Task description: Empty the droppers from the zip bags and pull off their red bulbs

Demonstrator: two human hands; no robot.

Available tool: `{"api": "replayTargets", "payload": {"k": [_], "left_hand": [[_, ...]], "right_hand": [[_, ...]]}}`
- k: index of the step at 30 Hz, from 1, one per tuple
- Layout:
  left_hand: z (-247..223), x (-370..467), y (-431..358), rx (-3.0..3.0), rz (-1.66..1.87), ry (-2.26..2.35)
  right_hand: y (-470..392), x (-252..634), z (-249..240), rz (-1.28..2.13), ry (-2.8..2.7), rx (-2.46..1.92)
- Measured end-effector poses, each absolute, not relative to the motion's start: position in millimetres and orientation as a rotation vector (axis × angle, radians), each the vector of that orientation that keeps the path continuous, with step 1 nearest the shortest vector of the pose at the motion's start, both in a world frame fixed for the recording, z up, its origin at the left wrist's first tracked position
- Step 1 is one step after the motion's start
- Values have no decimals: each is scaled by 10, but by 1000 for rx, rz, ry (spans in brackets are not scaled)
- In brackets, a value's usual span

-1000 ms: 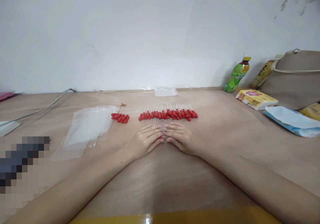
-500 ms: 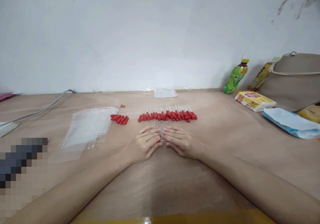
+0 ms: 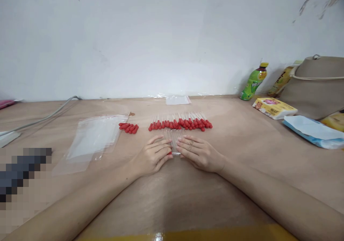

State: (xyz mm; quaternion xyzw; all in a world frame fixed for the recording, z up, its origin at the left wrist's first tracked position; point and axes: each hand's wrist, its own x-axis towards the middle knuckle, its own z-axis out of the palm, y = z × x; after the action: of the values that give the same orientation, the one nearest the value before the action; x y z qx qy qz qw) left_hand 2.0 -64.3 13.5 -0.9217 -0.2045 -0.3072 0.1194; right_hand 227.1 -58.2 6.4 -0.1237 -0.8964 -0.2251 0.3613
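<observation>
A small clear plastic bag (image 3: pixel 176 140) lies flat in the middle of the table, with thin pale sticks in it. My left hand (image 3: pixel 157 155) is closed on its left edge, and a bit of red shows by the fingertips. On the right edge rests my right hand (image 3: pixel 197 152), fingers together and pressed on the plastic. Just beyond the bag is a row of red-tipped sticks (image 3: pixel 180 124), tips toward me. Several short red pieces (image 3: pixel 129 128) lie in a small group to the left.
Flat clear bags (image 3: pixel 94 137) are stacked at the left, near a grey cable (image 3: pixel 51 115). A small white bag (image 3: pixel 177 100) lies by the wall. Back right stand a green bottle (image 3: pixel 254 82), a yellow tissue pack (image 3: pixel 274 108), a blue-white packet (image 3: pixel 314 130) and a grey bag (image 3: pixel 314 87).
My hands have moved slightly apart, so more of the clear bag shows between them. The red-tipped sticks and the red pieces have stayed where they were.
</observation>
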Motion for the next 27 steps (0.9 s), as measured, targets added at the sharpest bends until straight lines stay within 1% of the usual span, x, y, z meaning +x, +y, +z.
{"api": "replayTargets", "payload": {"k": [9, 13, 17, 20, 23, 27], "left_hand": [[127, -4, -642, -2703, -889, -530], [124, -105, -611, -2675, -953, -603], [196, -218, -560, -2546, -1086, -833], [260, -292, -456, -2447, -1144, -1132], [304, -424, -279, -2319, -1151, -1454], [359, -664, -83, -2164, -1159, -1797]], "right_hand": [[-617, 2350, 77, -554, -2367, -292], [-562, 2443, 45, -484, -2312, -334], [-461, 2487, -43, -401, -2096, -700], [-399, 2440, -94, -344, -2032, -942], [-365, 2378, -97, -199, -1995, -1053], [-355, 2329, -43, -8, -1953, -1097]]}}
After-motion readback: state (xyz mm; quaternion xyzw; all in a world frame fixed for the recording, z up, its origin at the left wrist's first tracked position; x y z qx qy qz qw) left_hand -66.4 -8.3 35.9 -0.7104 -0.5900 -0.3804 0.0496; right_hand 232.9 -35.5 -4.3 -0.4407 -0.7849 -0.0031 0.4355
